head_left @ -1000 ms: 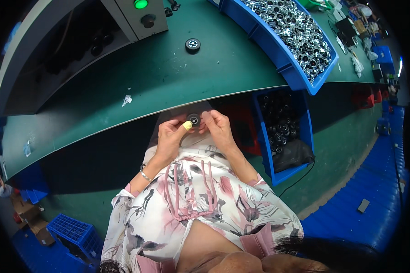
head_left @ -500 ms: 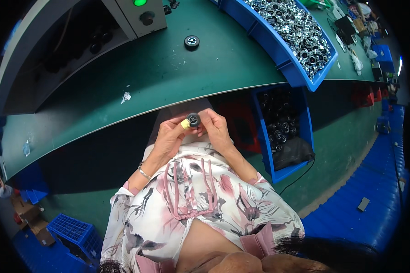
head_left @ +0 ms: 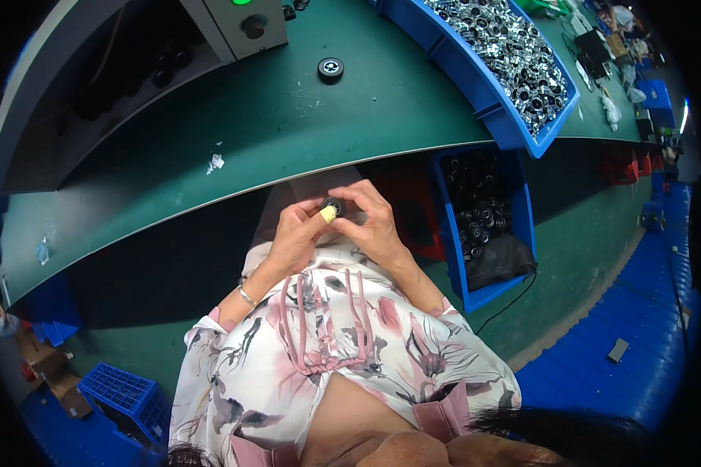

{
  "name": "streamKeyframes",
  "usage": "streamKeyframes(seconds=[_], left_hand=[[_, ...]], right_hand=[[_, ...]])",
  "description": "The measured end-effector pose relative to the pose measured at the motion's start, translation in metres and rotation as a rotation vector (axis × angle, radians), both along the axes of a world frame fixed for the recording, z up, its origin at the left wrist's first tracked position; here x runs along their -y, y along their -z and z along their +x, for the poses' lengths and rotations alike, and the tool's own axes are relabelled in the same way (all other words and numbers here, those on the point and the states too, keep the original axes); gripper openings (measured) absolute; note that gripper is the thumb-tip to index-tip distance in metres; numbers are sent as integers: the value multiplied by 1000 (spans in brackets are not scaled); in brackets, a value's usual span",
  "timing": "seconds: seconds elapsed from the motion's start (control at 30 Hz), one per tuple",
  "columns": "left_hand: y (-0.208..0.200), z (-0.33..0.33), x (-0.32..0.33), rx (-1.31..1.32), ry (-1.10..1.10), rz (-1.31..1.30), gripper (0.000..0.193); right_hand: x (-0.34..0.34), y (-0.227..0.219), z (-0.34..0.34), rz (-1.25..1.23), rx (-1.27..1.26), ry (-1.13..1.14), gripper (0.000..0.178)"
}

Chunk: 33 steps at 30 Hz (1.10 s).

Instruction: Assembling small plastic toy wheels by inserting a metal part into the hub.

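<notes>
Just in front of the table's front edge, my two hands hold a small black toy wheel between them. My left hand is closed on it, its yellow-wrapped thumb pressed across the wheel's face. Fingers of my right hand curl round the wheel's right side, touching its rim. Much of the wheel's face is covered by the thumb. Beyond my hands, another black wheel with a silver hub lies flat on the green table.
A blue bin full of shiny silver hub parts stands at the right on the table. Below it, a second blue bin holds black wheels and a dark cloth. A grey machine with a green light stands at the upper left.
My left thumb has slid over the face of the wheel. My right hand has shifted its grip, its fingers now reaching over the wheel's top.
</notes>
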State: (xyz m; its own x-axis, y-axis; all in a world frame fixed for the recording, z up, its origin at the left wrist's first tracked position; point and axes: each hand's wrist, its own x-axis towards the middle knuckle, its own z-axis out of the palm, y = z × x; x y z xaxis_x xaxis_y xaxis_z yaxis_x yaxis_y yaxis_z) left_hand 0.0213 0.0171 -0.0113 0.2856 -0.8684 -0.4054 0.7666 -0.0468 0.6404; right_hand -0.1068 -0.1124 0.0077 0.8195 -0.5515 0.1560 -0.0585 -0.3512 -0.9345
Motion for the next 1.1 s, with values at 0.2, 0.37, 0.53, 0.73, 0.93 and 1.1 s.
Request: streamKeyframes(seconds=[0.2,0.37,0.53,0.73,0.93,1.1], left_hand=[[-1,-6,1,298,-58,23,40],[5,-8,-3,491,-79,-60,52],[0,-5,-2,461,-53,-56,49],[10,-3,-3,359,-75,-13,50],[-3,-3,0,105,-69,-8,43],[-9,0,2,-158,74,-27,40]], right_hand=[[4,9,0,741,6,70,15],[1,24,3,745,38,43,16],[-2,24,3,866,1,43,17],[0,-4,-3,261,28,72,29],[0,2,-3,-192,-24,-25,43],[-9,33,-5,419,14,45,50]])
